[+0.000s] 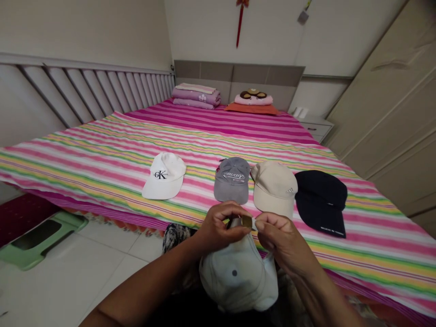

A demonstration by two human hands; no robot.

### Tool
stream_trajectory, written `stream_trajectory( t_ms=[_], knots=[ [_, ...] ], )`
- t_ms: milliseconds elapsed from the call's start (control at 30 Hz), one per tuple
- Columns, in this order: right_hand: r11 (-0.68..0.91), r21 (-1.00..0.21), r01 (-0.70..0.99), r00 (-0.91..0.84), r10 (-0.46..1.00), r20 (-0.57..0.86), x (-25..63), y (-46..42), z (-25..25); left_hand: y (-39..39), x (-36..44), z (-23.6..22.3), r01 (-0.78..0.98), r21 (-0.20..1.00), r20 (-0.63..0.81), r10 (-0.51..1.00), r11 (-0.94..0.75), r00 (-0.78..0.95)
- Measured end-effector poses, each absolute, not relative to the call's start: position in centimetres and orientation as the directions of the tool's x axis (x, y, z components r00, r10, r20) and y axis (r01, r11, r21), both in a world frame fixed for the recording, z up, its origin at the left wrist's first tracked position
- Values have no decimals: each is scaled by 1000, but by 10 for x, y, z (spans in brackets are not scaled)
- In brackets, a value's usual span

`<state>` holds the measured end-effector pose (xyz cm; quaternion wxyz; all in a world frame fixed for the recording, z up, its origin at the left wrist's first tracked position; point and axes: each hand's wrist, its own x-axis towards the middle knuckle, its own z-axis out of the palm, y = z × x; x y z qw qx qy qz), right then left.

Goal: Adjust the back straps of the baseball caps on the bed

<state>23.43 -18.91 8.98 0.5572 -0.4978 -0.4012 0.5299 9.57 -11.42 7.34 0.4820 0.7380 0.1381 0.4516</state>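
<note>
A pale baseball cap [235, 274] hangs below my hands, its crown and top button facing me. My left hand [223, 225] pinches the cap's back strap beside a brass-coloured buckle [246, 221]. On the other side of the buckle, my right hand [277, 234] pinches the strap's end between thumb and fingers. Beyond my hands, a grey cap [232, 180], a beige cap [275, 186] and a black cap [320, 200] lie side by side on the bed. Farther left sits a white cap [165, 176] with dark letters on its front.
The bed [112, 150] has a striped cover. Folded purple bedding [195, 96] and a pink pillow [254, 100] lie by the headboard [238, 72]. A green stool [44, 236] stands on the tiled floor at left. A nightstand [315, 128] is at the far right.
</note>
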Motion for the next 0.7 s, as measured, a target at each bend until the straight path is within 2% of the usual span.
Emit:
stream_trajectory(
  t_ms=[300, 433, 533, 700],
  knots=[
    [-39, -976, -214, 129, 989, -68, 234, -191, 85, -118, 97, 74, -202, 840, 523, 652, -504, 549],
    [-29, -970, -240, 148, 987, -66, 233, -191, 84, -119, 97, 71, -242, 856, 510, 671, -456, 538],
    [-26, -968, -248, 147, 987, -64, 231, -192, 85, -121, 98, 69, -261, 894, 447, 722, -363, 528],
    [-37, -962, -269, 148, 986, -79, 230, -193, 84, -125, 98, 68, -319, 943, 259, 801, -91, 540]
  ],
)
